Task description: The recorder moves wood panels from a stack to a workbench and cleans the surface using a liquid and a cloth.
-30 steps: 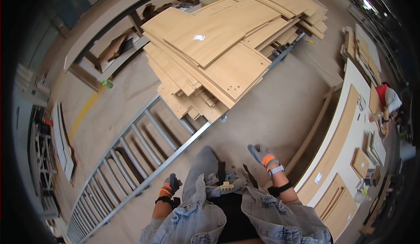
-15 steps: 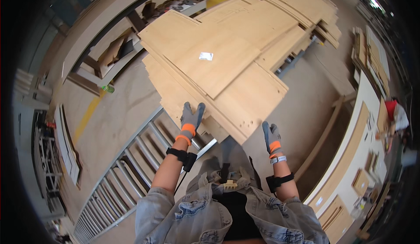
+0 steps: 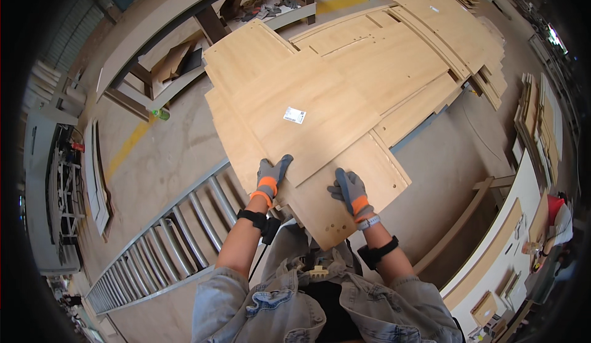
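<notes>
Light plywood panels (image 3: pixel 345 164) lie stacked in front of me, overlapping at uneven angles. On top is a panel with a white label (image 3: pixel 295 115); its near corner reaches between my hands. My left hand (image 3: pixel 271 174), in a grey and orange glove, rests open at the near left edge of the stack, thumb spread toward that corner. My right hand (image 3: pixel 349 190), gloved alike, lies on the lower panel with drilled holes (image 3: pixel 335 227), fingers apart and slightly bent. Neither hand is closed around a panel. What supports the stack is mostly hidden.
A metal roller conveyor (image 3: pixel 178 238) runs to the lower left. A workbench (image 3: pixel 154 47) with scraps on its shelf stands at the far left. To the right is a white-topped table (image 3: pixel 492 238) with wooden pieces, and leaning boards (image 3: pixel 535 121) stand beyond it.
My right hand has moved left, from beside the stack onto the lower panel. The left hand stays at the near left edge. The panels now appear closer to me.
</notes>
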